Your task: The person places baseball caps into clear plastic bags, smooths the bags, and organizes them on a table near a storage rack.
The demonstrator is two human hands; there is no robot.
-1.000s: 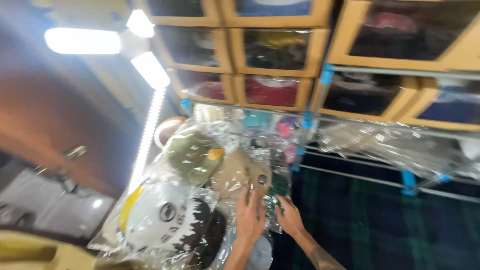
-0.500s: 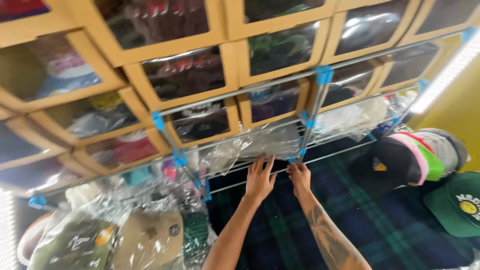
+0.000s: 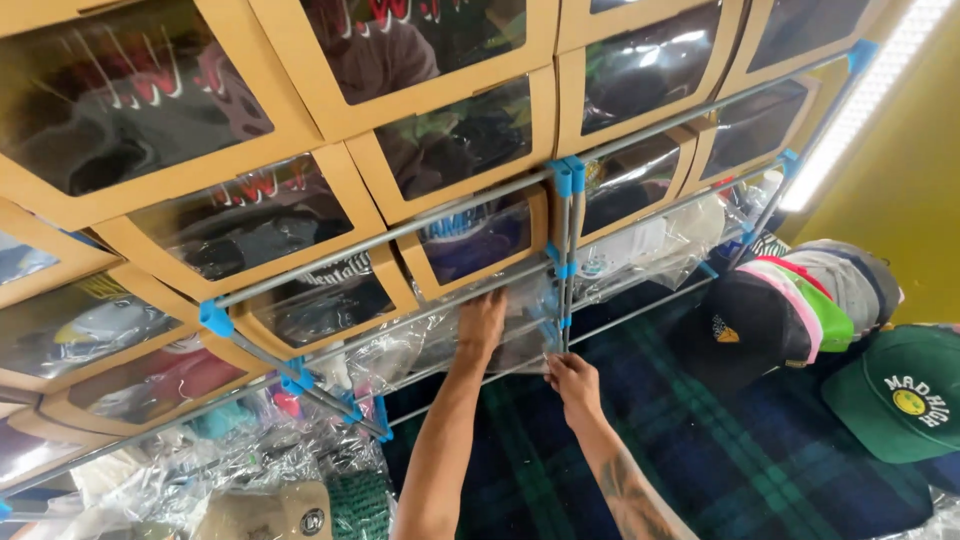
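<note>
1. Plaid cloth (image 3: 760, 440), dark blue and green, lies under both arms and is the nearest thing.
2. On it, just past the wrist, the right hand (image 3: 572, 380) is curled, and its fingertips pinch the bottom edge of a clear plastic bag (image 3: 520, 335).
3. Up and to the left of it, the left hand (image 3: 483, 320) lies flat and open on that same bag, with its fingers pushed in under the shelf.
4. That bag sits on the low shelf of a grey metal rack (image 3: 440, 225) with blue corner joints. Something light is inside the bag, but I cannot tell what.
5. One upright pole of the rack stands just to the right of the left hand and just above the right hand.
6. Far to the left of the hands, more crinkly plastic bags (image 3: 200, 470) are piled up, and a tan cap (image 3: 275, 512) shows in them.
7. Far to the right of the hands lies a black cap (image 3: 745, 330). A stack of caps with pink and green brims (image 3: 835, 300) sits beside it, and a green cap (image 3: 900, 395) lies nearer.
8. Above the hands, brown cardboard boxes (image 3: 330, 125) with see-through windows fill the rack, with caps inside.
9. Farthest off, at the top right, a long white light (image 3: 860, 95) runs along a yellow wall (image 3: 905, 210).
</note>
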